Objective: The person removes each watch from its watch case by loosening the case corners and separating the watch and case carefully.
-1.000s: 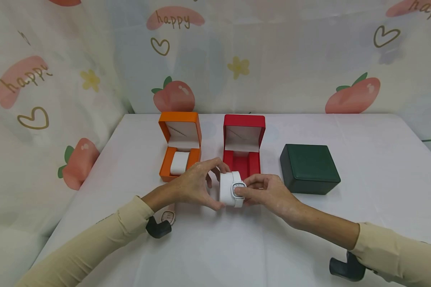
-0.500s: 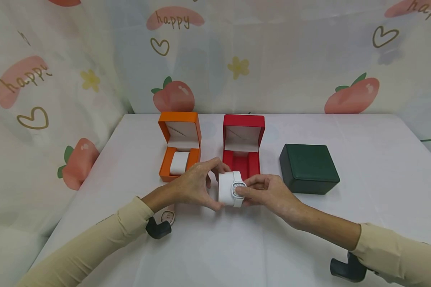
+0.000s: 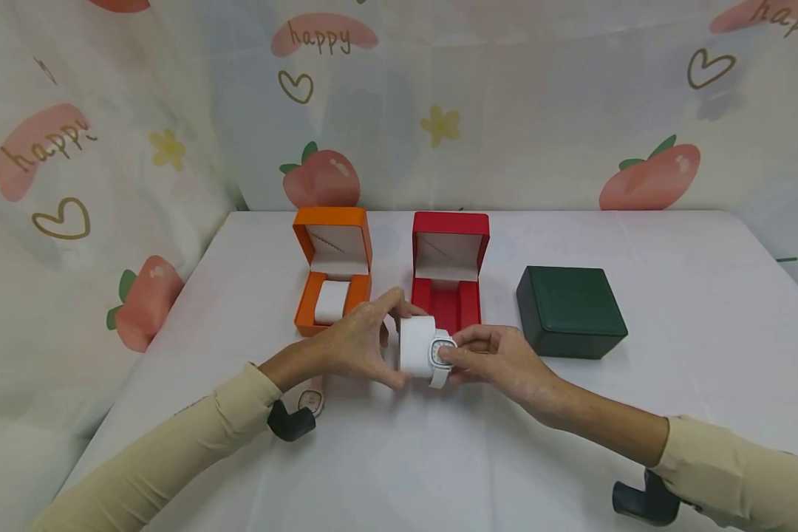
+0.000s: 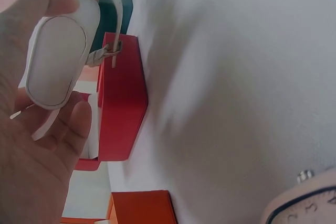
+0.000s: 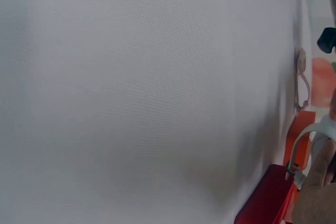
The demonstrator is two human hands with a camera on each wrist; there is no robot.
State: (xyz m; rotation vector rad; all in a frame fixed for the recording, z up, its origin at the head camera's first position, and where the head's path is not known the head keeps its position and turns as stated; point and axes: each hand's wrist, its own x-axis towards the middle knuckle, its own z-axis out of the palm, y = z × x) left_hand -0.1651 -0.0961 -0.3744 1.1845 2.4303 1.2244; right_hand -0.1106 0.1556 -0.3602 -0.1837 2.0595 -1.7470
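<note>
My left hand (image 3: 355,343) grips a white watch cushion (image 3: 415,347) in front of the red box, thumb at its near side and fingers at its far side. A white wristwatch (image 3: 440,378) is around the cushion's right end, tilted. My right hand (image 3: 505,363) pinches this watch, thumb over its face. In the left wrist view the cushion's oval end (image 4: 56,61) faces the camera, and the strap (image 4: 118,17) loops out beyond it with its buckle hanging loose beside the cushion. The right wrist view catches only part of the right hand (image 5: 314,200) at its edge.
The open orange box (image 3: 362,290) holds another white cushion (image 3: 332,301). An open red box (image 3: 422,292) with a bare inside stands behind my hands. The closed green box (image 3: 572,303) is at the right. A pink watch (image 3: 311,401) lies by my left wrist.
The cushion has shifted slightly left in my left hand while the watch stays nearly in place, so the watch sits nearer the cushion's right end and tilts more.
</note>
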